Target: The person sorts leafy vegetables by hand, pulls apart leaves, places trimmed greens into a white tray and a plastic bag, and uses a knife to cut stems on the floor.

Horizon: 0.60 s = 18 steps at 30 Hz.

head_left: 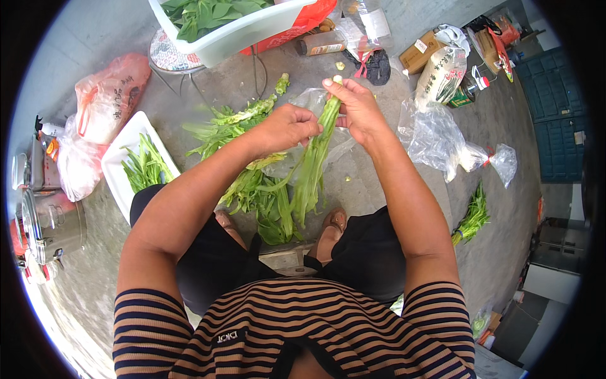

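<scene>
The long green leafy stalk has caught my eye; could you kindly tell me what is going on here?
A person's right hand holds the long green leafy stalk near its pale end, while the left hand pinches at its side, a little lower. More green leafy stems lie in a loose pile on the grey floor. To the left, a white rectangular tray holds slender green pieces. Farther off, a pale tub holds broad green leaves.

Greens [251,183] on floor [369,186], tray [116,169] left, bundle [473,218] right
</scene>
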Available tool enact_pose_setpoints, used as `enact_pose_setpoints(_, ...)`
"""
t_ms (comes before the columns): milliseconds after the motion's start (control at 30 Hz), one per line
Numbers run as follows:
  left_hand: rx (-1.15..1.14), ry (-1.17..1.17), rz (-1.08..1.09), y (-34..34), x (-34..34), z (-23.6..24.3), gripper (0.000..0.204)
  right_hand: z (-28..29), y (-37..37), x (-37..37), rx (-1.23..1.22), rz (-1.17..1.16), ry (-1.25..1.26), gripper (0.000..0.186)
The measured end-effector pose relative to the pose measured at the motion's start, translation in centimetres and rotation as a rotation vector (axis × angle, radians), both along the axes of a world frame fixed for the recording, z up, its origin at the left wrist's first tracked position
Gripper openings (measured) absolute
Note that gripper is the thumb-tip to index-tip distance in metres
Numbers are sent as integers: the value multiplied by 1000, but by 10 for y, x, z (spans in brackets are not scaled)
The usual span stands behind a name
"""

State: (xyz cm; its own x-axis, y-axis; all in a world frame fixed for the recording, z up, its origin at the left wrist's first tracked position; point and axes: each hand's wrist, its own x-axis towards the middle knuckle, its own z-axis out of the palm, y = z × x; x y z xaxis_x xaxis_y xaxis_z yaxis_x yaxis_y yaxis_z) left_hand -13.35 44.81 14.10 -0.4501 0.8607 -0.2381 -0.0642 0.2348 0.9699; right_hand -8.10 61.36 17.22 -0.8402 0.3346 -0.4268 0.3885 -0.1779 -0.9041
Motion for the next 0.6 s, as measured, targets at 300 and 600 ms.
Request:
enact_pose_setpoints(300, -71, -66, -28, -5, -11, -2, 24, -13, 10, 1, -84, 58, 58, 28)
enact_pose_setpoints(600, 74, 99, 20, -1, -6, -20, 22, -14, 8, 0, -14, 92, 115, 29)
